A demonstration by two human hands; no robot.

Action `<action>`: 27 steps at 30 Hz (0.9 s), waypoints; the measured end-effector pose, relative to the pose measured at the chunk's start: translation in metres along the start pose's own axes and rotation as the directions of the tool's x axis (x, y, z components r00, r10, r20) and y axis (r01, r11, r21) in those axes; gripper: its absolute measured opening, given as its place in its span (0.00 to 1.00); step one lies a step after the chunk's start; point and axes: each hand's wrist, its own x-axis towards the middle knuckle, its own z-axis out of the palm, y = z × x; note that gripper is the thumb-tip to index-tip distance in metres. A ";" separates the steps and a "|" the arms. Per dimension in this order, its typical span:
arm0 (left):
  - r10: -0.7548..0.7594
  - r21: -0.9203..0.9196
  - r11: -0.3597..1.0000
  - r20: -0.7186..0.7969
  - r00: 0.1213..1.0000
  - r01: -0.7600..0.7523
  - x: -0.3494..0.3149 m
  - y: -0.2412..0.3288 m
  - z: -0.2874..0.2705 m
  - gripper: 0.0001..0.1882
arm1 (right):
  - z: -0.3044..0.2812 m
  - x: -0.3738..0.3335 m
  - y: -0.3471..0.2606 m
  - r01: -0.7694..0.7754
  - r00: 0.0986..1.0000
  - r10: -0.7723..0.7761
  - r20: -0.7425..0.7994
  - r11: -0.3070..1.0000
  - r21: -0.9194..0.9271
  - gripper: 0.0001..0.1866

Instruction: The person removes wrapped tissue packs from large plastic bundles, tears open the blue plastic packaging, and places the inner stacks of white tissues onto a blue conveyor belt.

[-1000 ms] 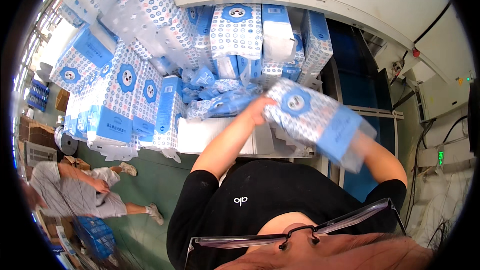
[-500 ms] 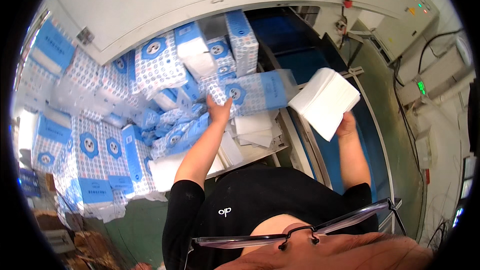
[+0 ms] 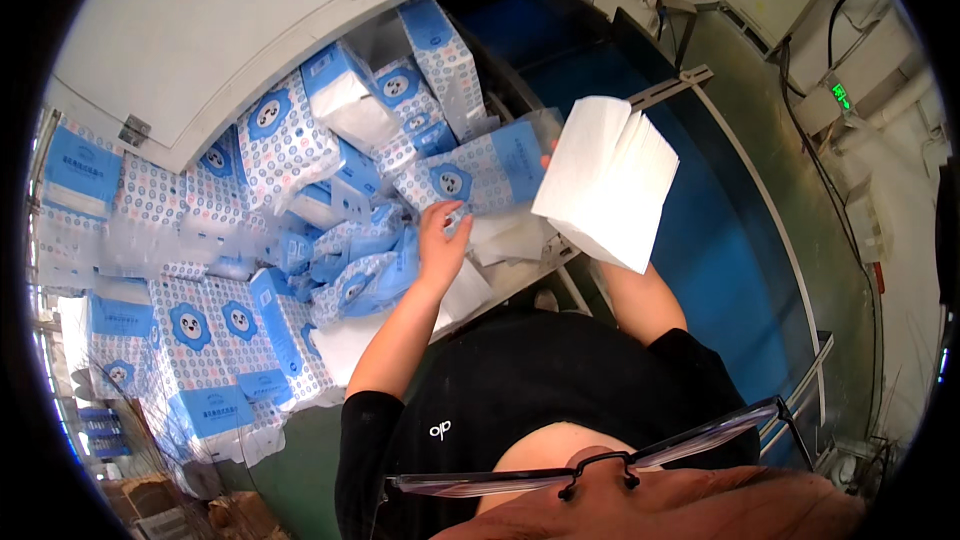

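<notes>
My right hand (image 3: 548, 153) holds up a thick stack of folded white tissues (image 3: 605, 180). The stack hides most of that hand; fingertips show at its left edge. To the left lies a blue-and-white printed plastic bag (image 3: 480, 172), its clear end toward the stack. My left hand (image 3: 443, 243) is at the bag's near edge, fingers bent and thumb apart, with a bit of printed film between them. Crumpled blue printed bags (image 3: 365, 255) lie just left of this hand. White sheets (image 3: 508, 235) rest under the bag's near side.
Filled tissue packs (image 3: 290, 135) are heaped at the back left, below a white machine panel (image 3: 250, 20). More packs (image 3: 205, 330) stand stacked at the left. A blue conveyor belt (image 3: 720, 240) with metal rails runs along my right.
The tissue stack has moved left and turned more upright, now covering most of my right hand. My left hand has shifted from the bag's left end to its near edge. The view has swung right.
</notes>
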 end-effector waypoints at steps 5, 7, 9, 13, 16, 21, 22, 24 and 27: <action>0.112 0.027 0.992 0.304 0.946 -0.127 -0.041 0.006 -0.002 0.07 | 0.004 0.015 0.023 -0.006 1.000 0.009 -0.012 0.971 0.239 0.36; 0.120 0.130 0.973 0.419 0.900 -0.190 -0.051 0.001 0.003 0.07 | 0.020 0.026 0.033 -0.018 0.999 0.028 -0.026 0.941 0.339 0.36; 0.148 0.225 0.923 0.540 0.829 -0.311 -0.057 -0.021 0.013 0.07 | 0.028 0.040 0.043 -0.025 0.998 0.040 -0.040 0.944 0.330 0.36; 0.126 0.406 0.768 0.663 0.738 -0.496 -0.055 -0.051 0.034 0.12 | 0.040 0.056 0.059 -0.030 0.999 0.020 0.031 0.945 0.326 0.38; 0.082 0.484 0.630 0.735 0.673 -0.606 -0.051 -0.068 0.044 0.18 | 0.045 0.060 0.063 -0.075 0.994 0.038 0.106 0.925 0.373 0.35; -0.126 0.562 0.514 0.797 0.591 -0.648 -0.049 -0.060 0.043 0.25 | 0.029 0.062 0.065 -0.148 0.949 0.009 0.316 0.896 0.418 0.26; -0.193 0.563 0.526 0.809 0.555 -0.638 -0.046 -0.054 0.039 0.26 | 0.028 0.053 0.060 -0.134 0.976 0.052 0.211 0.908 0.396 0.26; -0.308 0.542 0.619 0.833 0.459 -0.569 -0.039 -0.049 0.023 0.23 | 0.024 0.049 0.061 -0.135 0.972 0.054 0.230 0.927 0.349 0.24; -0.290 0.519 0.745 0.818 0.498 -0.419 -0.053 -0.062 -0.017 0.19 | 0.013 0.022 0.067 -0.101 0.995 0.100 0.016 0.973 0.207 0.27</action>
